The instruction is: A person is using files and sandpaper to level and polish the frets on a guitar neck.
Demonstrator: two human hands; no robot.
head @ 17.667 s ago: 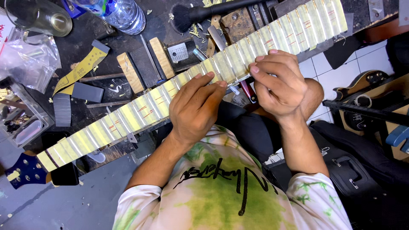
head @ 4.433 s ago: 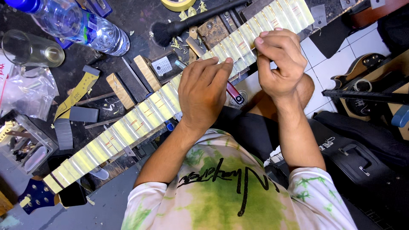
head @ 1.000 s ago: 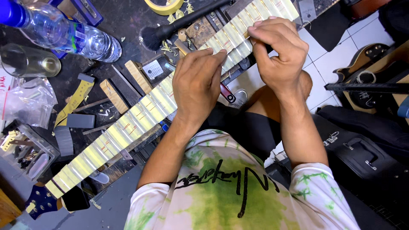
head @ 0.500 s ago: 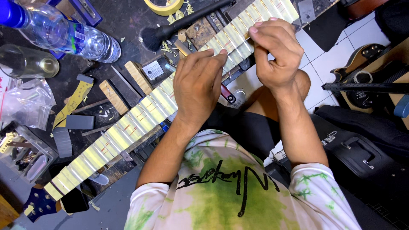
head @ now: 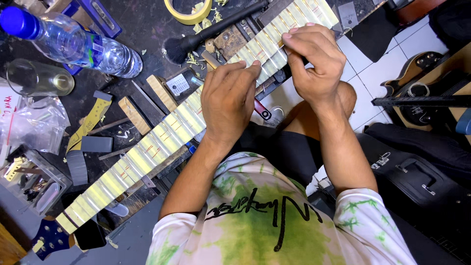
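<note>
Workbench (head: 147, 29) of dark, scuffed metal, littered with pale tape scraps; white floor tiles (head: 363, 98) to one side, where a black hard case (head: 417, 172) lies and a dark guitar body (head: 422, 83) rests nearby. Guitar neck (head: 162, 142) runs diagonally across the bench, its fretboard masked in strips of yellowish tape, blue headstock (head: 49, 238) at the lower end. Left hand (head: 228, 105) lies flat on the neck near its middle, fingers together and pressing down. Right hand (head: 314, 61) sits further up the neck, just beside the left, fingers curled, thumb and forefinger pinched at the fretboard's edge; what they pinch cannot be made out. Clear plastic water bottle (head: 83, 44) with blue cap lies on its side at the far corner of the bench, small paper label around its middle. Empty glass tumbler (head: 39, 78) just beside it. Roll of yellow masking tape (head: 189, 10) at the top edge, black-bristled brush (head: 216, 29) next to it. Small white square tag (head: 174, 84) with dark print lies near the neck. Clear plastic bag (head: 34, 127) and clear box of small parts (head: 29, 181) at the bench end.
</note>
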